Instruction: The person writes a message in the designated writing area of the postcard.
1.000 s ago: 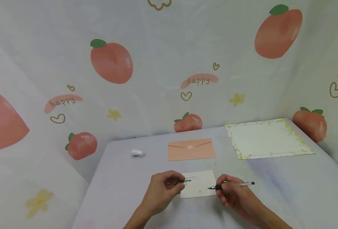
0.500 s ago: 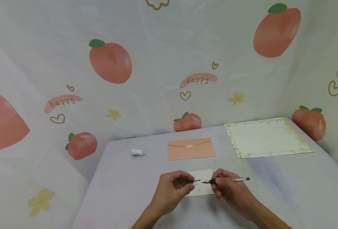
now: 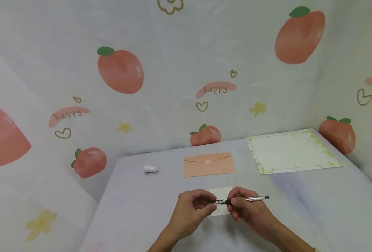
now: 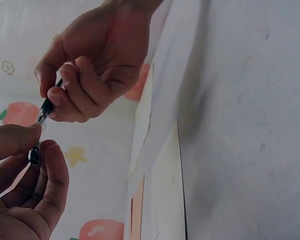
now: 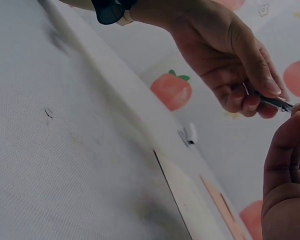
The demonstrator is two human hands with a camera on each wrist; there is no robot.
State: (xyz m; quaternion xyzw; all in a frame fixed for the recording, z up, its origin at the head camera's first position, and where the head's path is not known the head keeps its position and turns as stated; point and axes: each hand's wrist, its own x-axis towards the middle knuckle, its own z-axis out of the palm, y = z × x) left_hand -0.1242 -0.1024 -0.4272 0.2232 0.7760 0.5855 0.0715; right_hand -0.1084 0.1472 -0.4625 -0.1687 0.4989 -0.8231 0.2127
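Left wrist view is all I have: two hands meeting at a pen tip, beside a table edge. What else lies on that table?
Observer: In the head view, a small white stapler lies at the far left of the table, apart from everything else.
Operator: And on the other side?
Observer: A flower-bordered sheet lies flat at the far right corner.
Operator: How does the pen sit in the right hand?
Observer: Its clear barrel pokes out to the right of that hand, roughly level.

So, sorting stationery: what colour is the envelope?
Peach-pink envelope, clearest in the head view.
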